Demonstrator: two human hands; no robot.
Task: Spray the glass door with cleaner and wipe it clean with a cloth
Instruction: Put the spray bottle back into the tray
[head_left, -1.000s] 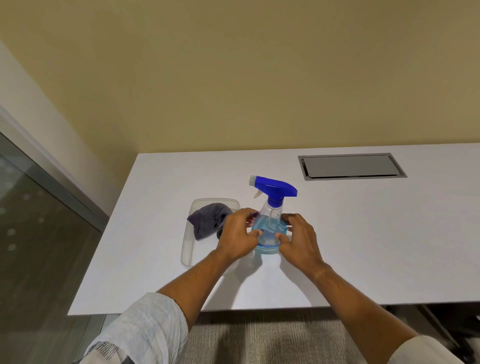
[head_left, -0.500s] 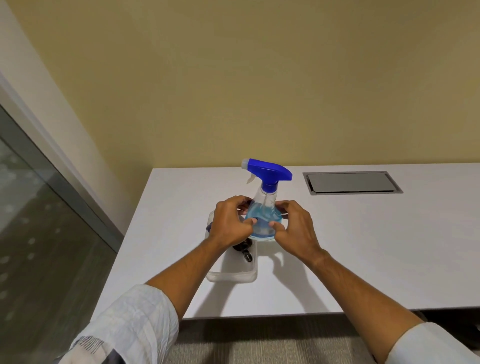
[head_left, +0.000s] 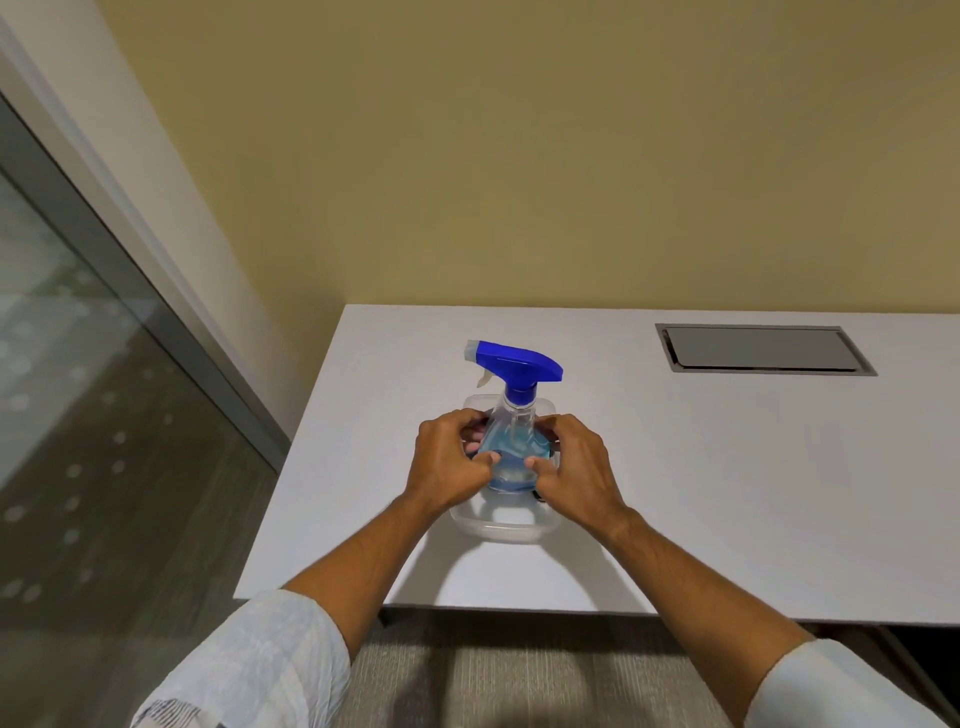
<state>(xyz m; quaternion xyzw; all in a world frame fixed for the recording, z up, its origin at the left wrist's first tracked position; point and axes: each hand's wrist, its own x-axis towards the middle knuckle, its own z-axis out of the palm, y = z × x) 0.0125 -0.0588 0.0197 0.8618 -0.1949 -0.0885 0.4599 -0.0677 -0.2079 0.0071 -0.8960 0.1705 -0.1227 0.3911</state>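
A clear spray bottle (head_left: 511, 441) with blue liquid and a blue trigger head stands upright, its nozzle pointing left. My left hand (head_left: 451, 462) grips its left side and my right hand (head_left: 574, 467) grips its right side. The bottle is held over a clear plastic tray (head_left: 501, 530) on the white table (head_left: 727, 493). The dark cloth in the tray is almost fully hidden behind my hands; only a dark scrap (head_left: 540, 498) shows by my right thumb. The glass door (head_left: 78, 415) fills the left side of the view.
A grey metal cable hatch (head_left: 758, 349) is set into the table at the back right. A yellow wall rises behind the table. The door's grey frame (head_left: 171, 332) runs diagonally down to the table's left corner. Grey carpet lies below the table's front edge.
Both hands have lifted the bottle off the table and carried it left, over the tray; the cloth, plain to see a second ago, is now covered. The view has swung left.
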